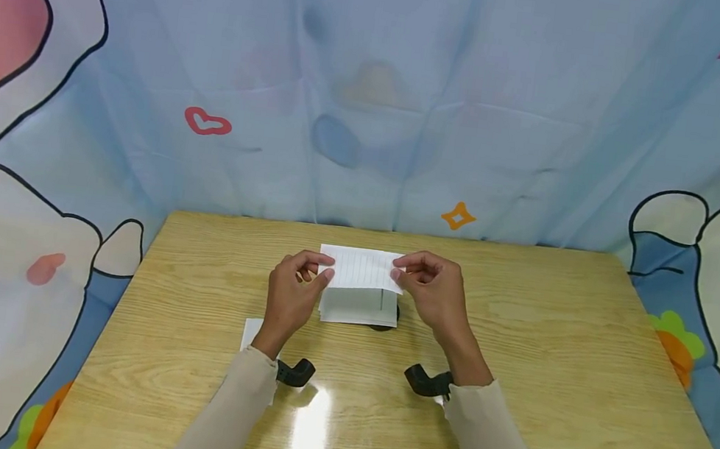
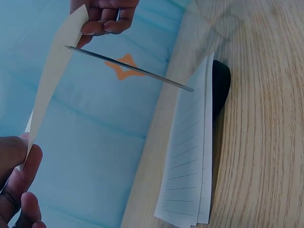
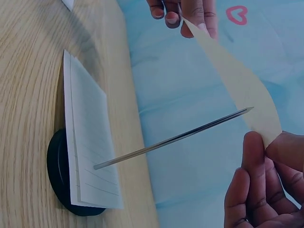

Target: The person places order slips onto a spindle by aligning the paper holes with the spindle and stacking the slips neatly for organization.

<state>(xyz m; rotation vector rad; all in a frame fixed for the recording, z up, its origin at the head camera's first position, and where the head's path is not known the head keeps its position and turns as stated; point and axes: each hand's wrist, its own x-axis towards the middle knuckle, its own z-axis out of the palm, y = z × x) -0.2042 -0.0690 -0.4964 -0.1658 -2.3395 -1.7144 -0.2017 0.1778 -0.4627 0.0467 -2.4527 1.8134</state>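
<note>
Between both hands a lined paper slip [image 1: 361, 269] is stretched level, bowing slightly in the wrist views. My left hand [image 1: 295, 295] pinches its left end between thumb and fingers; my right hand [image 1: 439, 293] pinches the right end the same way. Below it stands a paper spike, its thin metal rod [image 2: 128, 67] rising from a round black base [image 3: 58, 166]. The rod's pointed tip overlaps the held slip in both wrist views. Several lined slips [image 2: 183, 175] are threaded on the rod, low down over the base.
More white paper [image 1: 251, 331] lies on the wooden table [image 1: 552, 350], partly hidden under the left forearm. A blue cartoon-printed curtain [image 1: 369, 144] hangs behind the table's far edge. Each wrist wears a black camera mount [image 1: 296, 373].
</note>
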